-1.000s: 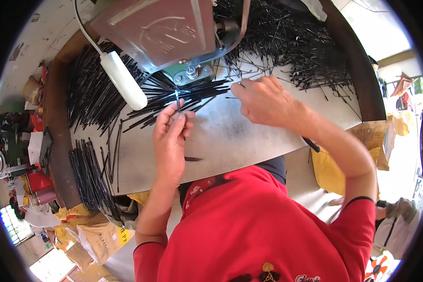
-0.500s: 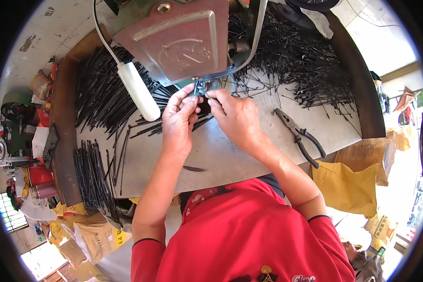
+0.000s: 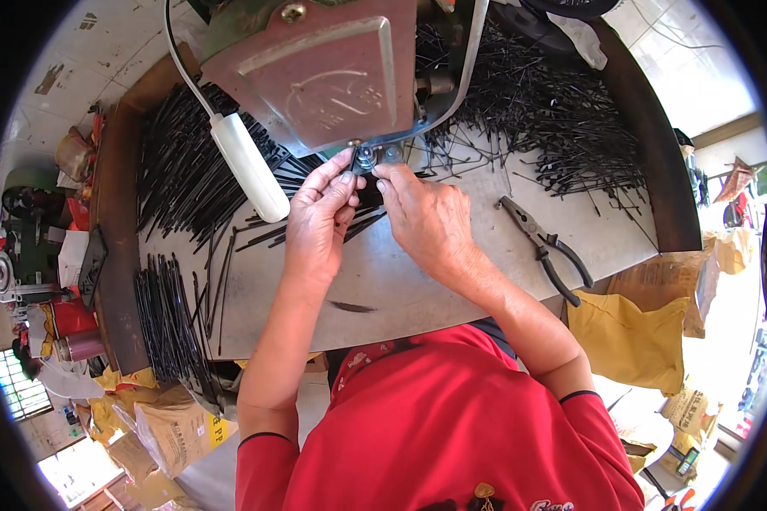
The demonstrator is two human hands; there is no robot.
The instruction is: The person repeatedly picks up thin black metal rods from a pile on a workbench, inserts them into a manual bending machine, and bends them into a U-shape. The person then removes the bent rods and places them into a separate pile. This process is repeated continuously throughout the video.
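Just below the front of a machine head (image 3: 320,81) with a reddish cover, both hands meet at its small metal working part (image 3: 366,158). My left hand (image 3: 315,217) is closed in a pinch at the left side of that part, thumb against forefinger, by a short dark sliver. My right hand (image 3: 435,221) is also pinched closed, its fingertips touching or very near the part's right side. What either pinch holds is too small and too covered to make out. Behind the hands, thin black rods (image 3: 294,183) lie on the metal tabletop (image 3: 426,294).
Pliers with black handles (image 3: 545,247) lie right of my hands. Black rods are heaped at the back left (image 3: 179,162) and back right (image 3: 562,119), with a bundle (image 3: 170,315) at the front left. A white tubular lamp (image 3: 249,166) hangs left. Brown raised edges (image 3: 656,145) border the table.
My left hand has shifted very slightly left, while my right hand keeps almost the same place at the machine. The person seen at the lower right is no longer in view.
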